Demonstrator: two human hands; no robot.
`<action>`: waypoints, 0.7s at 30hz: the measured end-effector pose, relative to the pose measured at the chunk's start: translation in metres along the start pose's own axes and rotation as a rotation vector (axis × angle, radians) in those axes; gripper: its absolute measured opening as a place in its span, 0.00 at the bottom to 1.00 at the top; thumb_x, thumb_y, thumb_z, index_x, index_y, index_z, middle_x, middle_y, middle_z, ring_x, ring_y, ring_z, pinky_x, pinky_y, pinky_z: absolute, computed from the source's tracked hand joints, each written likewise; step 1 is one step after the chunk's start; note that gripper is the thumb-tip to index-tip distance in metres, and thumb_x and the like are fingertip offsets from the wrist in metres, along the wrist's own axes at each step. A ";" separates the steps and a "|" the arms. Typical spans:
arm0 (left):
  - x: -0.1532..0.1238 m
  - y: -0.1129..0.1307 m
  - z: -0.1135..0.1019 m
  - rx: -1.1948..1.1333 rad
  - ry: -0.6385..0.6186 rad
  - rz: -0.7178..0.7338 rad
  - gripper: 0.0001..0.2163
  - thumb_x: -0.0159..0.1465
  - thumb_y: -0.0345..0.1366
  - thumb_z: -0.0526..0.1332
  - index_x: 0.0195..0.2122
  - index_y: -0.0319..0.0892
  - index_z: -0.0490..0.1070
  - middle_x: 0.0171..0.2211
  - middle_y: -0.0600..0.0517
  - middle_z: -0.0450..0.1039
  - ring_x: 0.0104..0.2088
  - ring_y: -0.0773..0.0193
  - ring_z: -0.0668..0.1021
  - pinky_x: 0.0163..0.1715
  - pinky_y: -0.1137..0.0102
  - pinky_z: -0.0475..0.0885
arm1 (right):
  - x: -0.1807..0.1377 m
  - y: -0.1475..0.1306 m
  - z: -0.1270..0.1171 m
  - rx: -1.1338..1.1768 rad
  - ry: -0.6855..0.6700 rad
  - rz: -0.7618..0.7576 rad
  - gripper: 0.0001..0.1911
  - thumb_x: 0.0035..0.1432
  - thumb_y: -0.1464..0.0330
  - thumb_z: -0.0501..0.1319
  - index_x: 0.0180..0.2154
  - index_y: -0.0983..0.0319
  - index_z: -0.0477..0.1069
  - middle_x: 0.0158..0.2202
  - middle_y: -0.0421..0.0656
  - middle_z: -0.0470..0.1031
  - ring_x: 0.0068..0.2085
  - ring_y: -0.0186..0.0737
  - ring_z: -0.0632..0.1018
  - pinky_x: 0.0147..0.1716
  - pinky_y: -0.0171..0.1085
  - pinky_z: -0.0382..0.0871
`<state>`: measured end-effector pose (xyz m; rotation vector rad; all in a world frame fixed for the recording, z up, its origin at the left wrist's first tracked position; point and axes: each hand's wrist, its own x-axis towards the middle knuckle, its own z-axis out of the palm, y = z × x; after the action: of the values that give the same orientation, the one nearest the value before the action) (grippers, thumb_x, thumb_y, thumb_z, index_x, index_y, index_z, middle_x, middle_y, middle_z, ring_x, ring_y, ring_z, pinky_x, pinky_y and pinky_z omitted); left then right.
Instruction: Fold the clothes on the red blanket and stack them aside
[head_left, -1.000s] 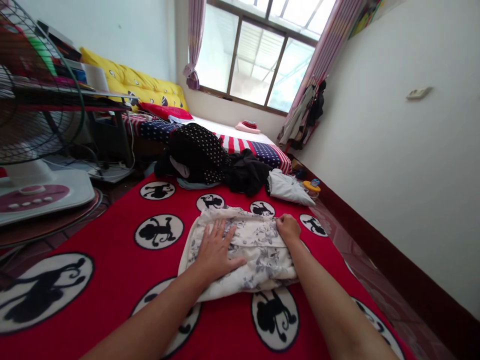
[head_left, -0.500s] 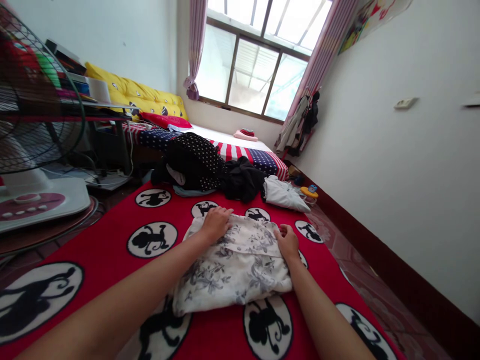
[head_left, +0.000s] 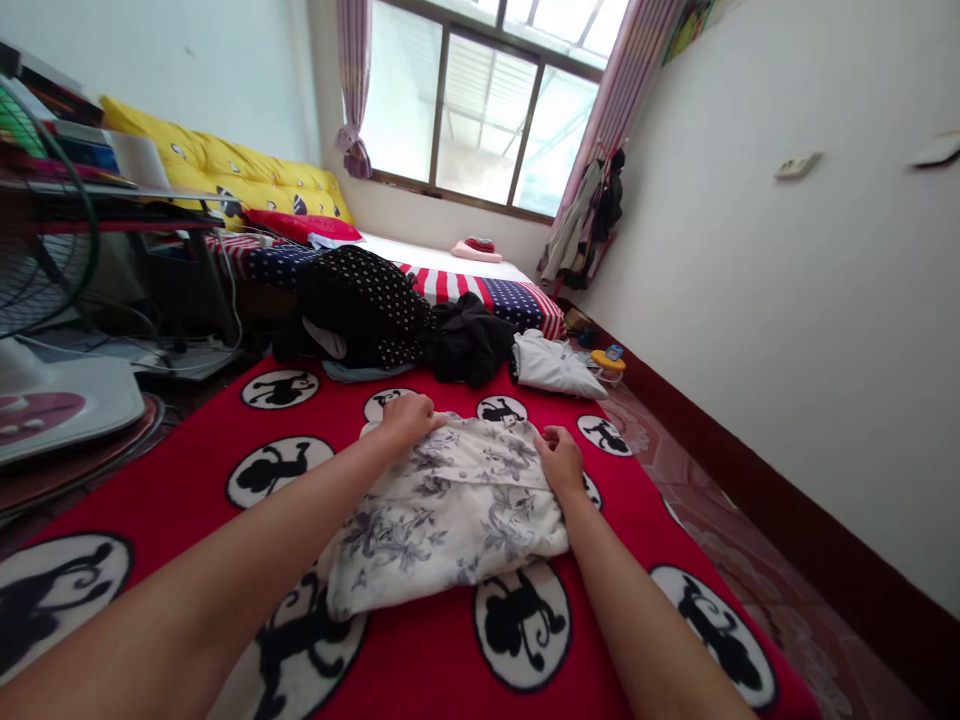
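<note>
A white garment with a grey flower print (head_left: 450,515) lies folded on a red blanket with black monkey circles (head_left: 247,440). My left hand (head_left: 409,418) grips the garment's far left corner, fingers curled over the cloth. At the far right edge, my right hand (head_left: 559,462) pinches the fabric, fingers closed on it. Both forearms reach forward over the blanket.
Beyond the garment lie a black polka-dot garment (head_left: 360,300), a black heap (head_left: 469,340) and a white folded piece (head_left: 551,365). A fan base (head_left: 52,400) stands at left. A bed with striped cover (head_left: 480,285) runs to the window. The wall (head_left: 787,300) is at right.
My left hand left the middle of the garment, where it lay flat, and went to the far left corner and closed on it. The garment's near part now lies folded over.
</note>
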<state>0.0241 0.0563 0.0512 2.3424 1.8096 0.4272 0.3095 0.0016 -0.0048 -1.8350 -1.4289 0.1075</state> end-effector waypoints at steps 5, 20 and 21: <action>-0.015 -0.011 -0.003 0.106 0.095 0.010 0.24 0.59 0.58 0.52 0.33 0.42 0.77 0.37 0.41 0.78 0.41 0.49 0.77 0.36 0.66 0.64 | 0.000 -0.006 -0.002 -0.100 -0.040 -0.009 0.17 0.56 0.58 0.59 0.44 0.60 0.73 0.40 0.46 0.74 0.39 0.42 0.75 0.39 0.36 0.65; -0.076 0.004 0.034 0.011 0.011 0.340 0.28 0.66 0.53 0.47 0.64 0.47 0.58 0.66 0.47 0.54 0.65 0.51 0.57 0.63 0.53 0.50 | 0.001 -0.007 -0.003 -0.069 -0.096 0.044 0.07 0.56 0.67 0.58 0.35 0.62 0.73 0.41 0.47 0.73 0.43 0.42 0.72 0.43 0.37 0.64; -0.077 0.002 0.038 0.014 0.007 0.330 0.28 0.66 0.53 0.47 0.64 0.46 0.57 0.67 0.47 0.53 0.66 0.51 0.56 0.63 0.53 0.49 | 0.000 -0.006 -0.005 -0.033 -0.110 0.034 0.07 0.55 0.68 0.59 0.36 0.62 0.73 0.42 0.47 0.73 0.43 0.42 0.72 0.44 0.37 0.64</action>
<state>0.0202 -0.0162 0.0059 2.6590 1.4317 0.4632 0.3067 -0.0009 0.0021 -1.9065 -1.4823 0.2058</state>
